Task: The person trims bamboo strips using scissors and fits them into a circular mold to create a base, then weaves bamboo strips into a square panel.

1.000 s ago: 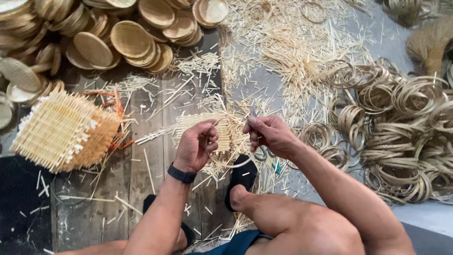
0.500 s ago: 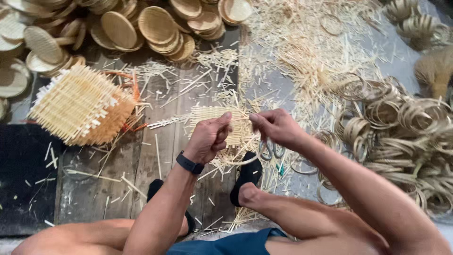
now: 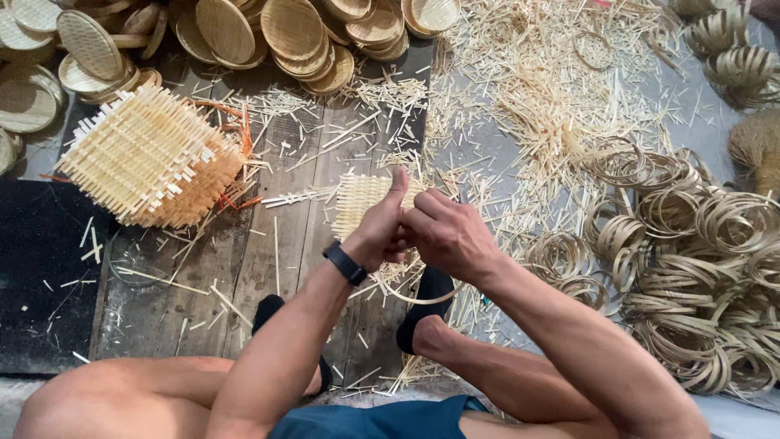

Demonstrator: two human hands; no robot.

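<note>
Both hands, left hand and right hand, pinch the small woven mat tightly together, so a thin strip could snap or slip loose if bent too hard.

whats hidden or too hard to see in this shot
Head view, the only one:
- Woven mat: its near part is hidden behind the left hand and right hand.
- Fingertips: tucked between the hands, so the grip cannot be told.
- Thin hoop: its top is hidden under the hands.
- Round lids: cut off by the top edge.
- Ring pile: runs off the right edge.
</note>
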